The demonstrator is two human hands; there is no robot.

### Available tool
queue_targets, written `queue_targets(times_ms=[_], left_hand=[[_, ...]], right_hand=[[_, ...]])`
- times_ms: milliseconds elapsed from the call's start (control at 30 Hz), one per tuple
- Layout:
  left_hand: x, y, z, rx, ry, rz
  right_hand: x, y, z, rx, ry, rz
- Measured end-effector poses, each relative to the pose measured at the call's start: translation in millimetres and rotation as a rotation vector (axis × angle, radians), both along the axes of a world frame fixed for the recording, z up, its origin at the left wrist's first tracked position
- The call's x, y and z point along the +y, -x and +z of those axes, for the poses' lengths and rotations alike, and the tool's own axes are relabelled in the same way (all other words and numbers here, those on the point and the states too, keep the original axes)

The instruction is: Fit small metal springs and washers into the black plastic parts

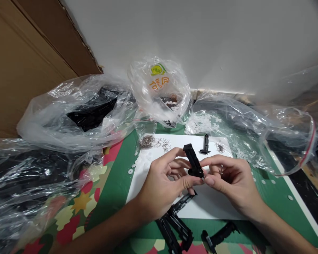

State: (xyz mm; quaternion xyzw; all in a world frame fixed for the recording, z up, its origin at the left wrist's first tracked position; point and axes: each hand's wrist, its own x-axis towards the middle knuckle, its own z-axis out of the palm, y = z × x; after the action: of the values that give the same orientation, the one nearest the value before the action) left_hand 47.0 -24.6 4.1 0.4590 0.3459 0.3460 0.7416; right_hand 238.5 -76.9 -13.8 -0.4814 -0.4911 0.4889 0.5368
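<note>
My left hand (165, 180) is closed around a long black plastic part (192, 158), which it holds tilted above a white sheet (214, 208). At the lower end of that part, my right hand (228, 180) pinches with thumb and forefinger. Whatever sits between those fingertips is too small to make out. Another black part (206, 144) stands on the sheet beyond my hands. Several similar black parts (172, 229) lie below my left hand, and one more (219, 236) rests by the near edge.
Small metal pieces are heaped in a pile (147, 141) and a smaller pile (219, 147). White discs (143, 162) lie at the sheet's left. Clear bags (160, 91) stand behind, one (201, 123) with white pieces. Bagged black items (95, 109) are at left, beside a cardboard box (29, 70).
</note>
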Motion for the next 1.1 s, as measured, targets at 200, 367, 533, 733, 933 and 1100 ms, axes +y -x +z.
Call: queue_targets(times_ms=[200, 367, 533, 733, 933, 1100], left_hand=[[-3, 7, -13.6, 0.115, -0.107, 0.007], [-2, 14, -20.1, 0.314, -0.438, -0.046], [4, 16, -18.4, 0.473, -0.722, -0.075], [1, 13, -20.6, 0.499, -0.633, -0.077], [2, 10, -12.5, 0.362, -0.389, -0.034], [6, 8, -11.2, 0.401, -0.324, -0.099]], right_hand=[[1, 2, 2.8, -0.065, 0.073, 0.040], [1, -1, 3.1, -0.158, 0.091, 0.066], [3, -13, 7.5, -0.302, 0.029, 0.078], [4, -14, 8.0, -0.412, -0.007, 0.166], [2, -15, 3.5, -0.506, -0.146, 0.060], [2, -19, 3.6, -0.599, -0.181, 0.067]])
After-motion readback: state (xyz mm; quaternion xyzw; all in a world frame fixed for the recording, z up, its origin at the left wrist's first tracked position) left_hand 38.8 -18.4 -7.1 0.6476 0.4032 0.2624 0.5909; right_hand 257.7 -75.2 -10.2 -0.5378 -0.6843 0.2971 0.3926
